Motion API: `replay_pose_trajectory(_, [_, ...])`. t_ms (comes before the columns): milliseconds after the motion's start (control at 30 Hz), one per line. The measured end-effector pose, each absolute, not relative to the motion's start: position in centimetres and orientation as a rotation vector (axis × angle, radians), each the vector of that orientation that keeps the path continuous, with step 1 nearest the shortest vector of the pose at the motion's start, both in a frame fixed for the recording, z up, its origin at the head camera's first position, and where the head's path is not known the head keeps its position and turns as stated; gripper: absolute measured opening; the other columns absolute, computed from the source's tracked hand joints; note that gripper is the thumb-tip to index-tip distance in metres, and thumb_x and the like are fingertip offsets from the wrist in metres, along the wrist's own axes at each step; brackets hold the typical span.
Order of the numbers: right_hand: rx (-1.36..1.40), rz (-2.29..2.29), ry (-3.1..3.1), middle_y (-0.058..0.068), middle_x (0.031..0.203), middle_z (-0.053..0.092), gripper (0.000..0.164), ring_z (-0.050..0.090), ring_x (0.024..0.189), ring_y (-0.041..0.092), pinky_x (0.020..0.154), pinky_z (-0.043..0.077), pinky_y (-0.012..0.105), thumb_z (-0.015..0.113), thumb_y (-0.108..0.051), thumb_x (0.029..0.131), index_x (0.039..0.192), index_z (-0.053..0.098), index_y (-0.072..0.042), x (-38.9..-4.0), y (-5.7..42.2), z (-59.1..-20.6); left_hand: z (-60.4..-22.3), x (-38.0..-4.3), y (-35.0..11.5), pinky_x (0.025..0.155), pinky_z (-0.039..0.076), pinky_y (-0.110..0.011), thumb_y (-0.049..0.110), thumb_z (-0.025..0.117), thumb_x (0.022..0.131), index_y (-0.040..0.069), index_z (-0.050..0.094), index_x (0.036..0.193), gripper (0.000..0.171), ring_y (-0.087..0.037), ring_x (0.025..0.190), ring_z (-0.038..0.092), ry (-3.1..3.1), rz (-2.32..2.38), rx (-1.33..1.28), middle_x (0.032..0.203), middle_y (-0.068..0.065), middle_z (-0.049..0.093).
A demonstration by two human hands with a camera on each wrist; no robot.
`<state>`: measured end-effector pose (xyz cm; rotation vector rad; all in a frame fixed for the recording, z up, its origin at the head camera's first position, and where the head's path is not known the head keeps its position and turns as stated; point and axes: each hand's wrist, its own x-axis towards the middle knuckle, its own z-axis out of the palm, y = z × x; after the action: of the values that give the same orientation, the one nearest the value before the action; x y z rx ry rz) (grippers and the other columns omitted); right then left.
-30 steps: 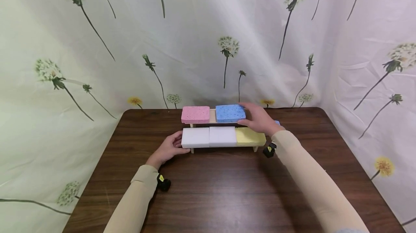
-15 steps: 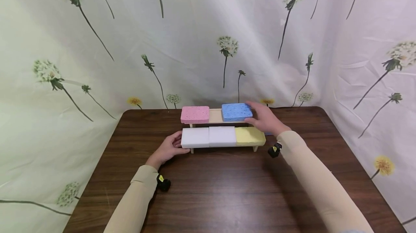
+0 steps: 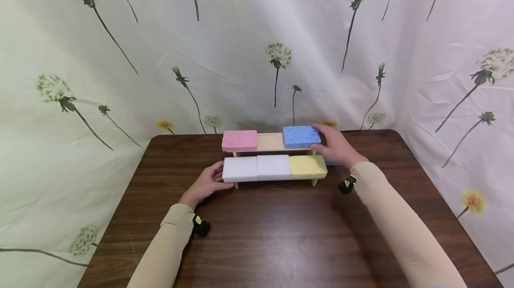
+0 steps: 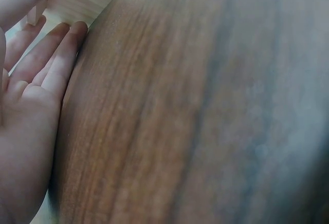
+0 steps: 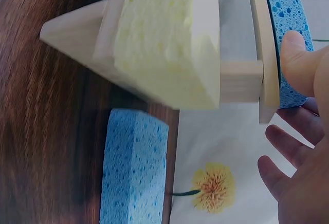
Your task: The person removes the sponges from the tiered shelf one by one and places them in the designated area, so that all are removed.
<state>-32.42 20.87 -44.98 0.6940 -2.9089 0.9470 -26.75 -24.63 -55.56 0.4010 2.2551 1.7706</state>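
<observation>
Just inside the thumb and fingers of your right hand (image 3: pixel 337 147), the blue sponge (image 3: pixel 301 136) lies on the back shelf (image 3: pixel 270 141), pinched at the end nearest that hand with your thumb on its front face. It looks about flush with the shelf's end there; to the left of your pinch, past a bare stretch of wood, sits the pink sponge (image 3: pixel 239 140).

The step in hand appears to be setting the blue one squarely. Pinch lightly, since something this soft probably dents if squeezed, and guide it from low on its sides so it doesn't tip. Avoid overshooting the end, and hold your wrist clear of the loose blue sponge (image 5: pixel 133 172) on the table (image 3: pixel 273 234) beneath that hand.

Your left hand (image 3: pixel 205 184) is at the far end of the front shelf (image 4: pixel 87 0), fingers nearly straight and slightly parted beside the wood, thumb in front; how firmly it presses, I can't tell. Use it as a steady stop. Between your hands, two white blocks (image 3: pixel 239 170) and a yellow sponge (image 3: pixel 308 166) line the front row; pass your right palm over the yellow one without brushing it.
</observation>
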Motion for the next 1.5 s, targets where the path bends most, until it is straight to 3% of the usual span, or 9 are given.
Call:
replay_pose_trajectory(700, [0.610, 0.968, -2.966, 0.022, 0.161, 0.042, 0.071, 0.041, 0.147, 0.042, 0.118, 0.037, 0.062, 0.069, -0.019, 0.103, 0.163, 0.033, -0.005, -32.1, 23.2, -45.0, -55.8, -26.9, -24.6, 0.108, 0.050, -0.028, 0.006, 0.087, 0.086, -0.001, 0.038, 0.158, 0.088, -0.039, 0.141, 0.052, 2.233, 1.789, 0.395, 0.155, -0.025, 0.048])
replay_pose_trajectory(933, [0.603, 0.978, -2.966, 0.022, 0.157, 0.046, 0.072, 0.048, 0.141, 0.040, 0.114, 0.041, 0.062, 0.070, -0.018, 0.103, 0.163, 0.033, -0.005, -32.1, 24.0, -45.3, -55.9, -26.8, -24.7, 0.108, 0.051, -0.027, 0.005, 0.087, 0.086, -0.002, 0.040, 0.157, 0.086, -0.039, 0.140, 0.052, 2.235, 1.796, 0.400, 0.155, -0.026, 0.049])
replay_pose_trajectory(1500, [0.620, 0.977, -2.955, 0.025, 0.158, 0.044, 0.069, 0.047, 0.142, 0.043, 0.114, 0.040, 0.063, 0.067, -0.017, 0.104, 0.163, 0.033, -0.005, -31.8, 25.6, -45.1, -55.9, -27.0, -24.7, 0.111, 0.049, -0.032, 0.007, 0.088, 0.086, 0.000, 0.039, 0.158, 0.087, -0.038, 0.141, 0.052, 2.250, 1.769, 0.381, 0.156, -0.024, 0.048])
